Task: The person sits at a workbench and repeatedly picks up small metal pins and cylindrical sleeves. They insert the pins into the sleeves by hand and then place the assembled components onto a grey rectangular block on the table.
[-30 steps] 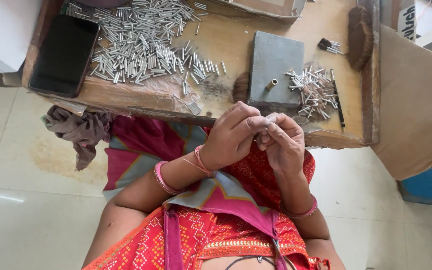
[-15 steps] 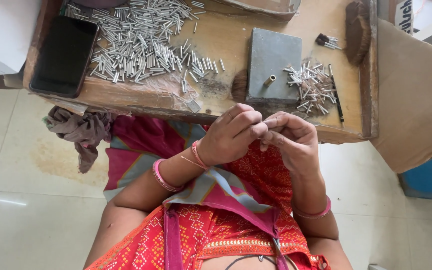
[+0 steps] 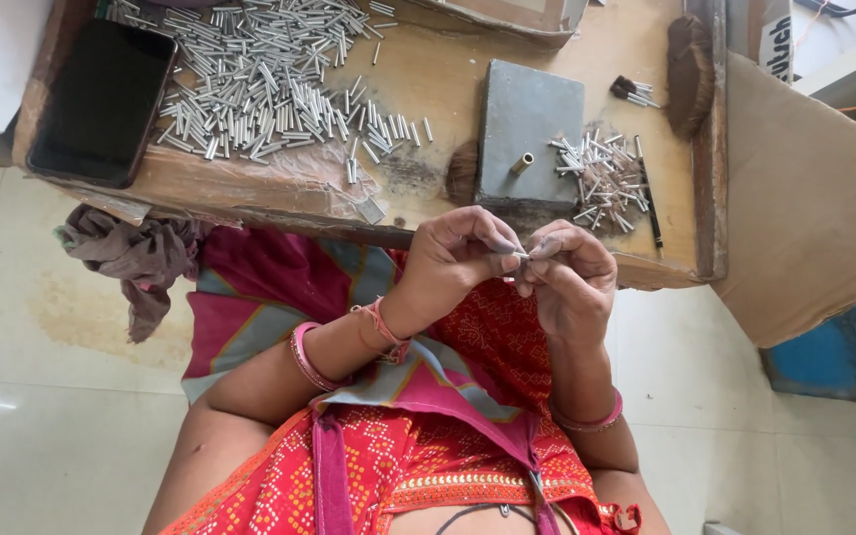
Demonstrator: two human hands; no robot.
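Right now a small silver metal tube sits pinched between both hands' fingertips, held just over the near edge of the wooden tray. Left hand and right hand touch, fingers closed tight on it. Beyond: grey metal block, small tube cluster, big tube pile, black phone

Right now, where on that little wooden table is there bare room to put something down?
Bare wood shows between the big pile of metal tubes and the grey block, and along the top edge right of the pile. The left end is crowded: the black tray and tubes fill it. The small tube heap and brush crowd the right.
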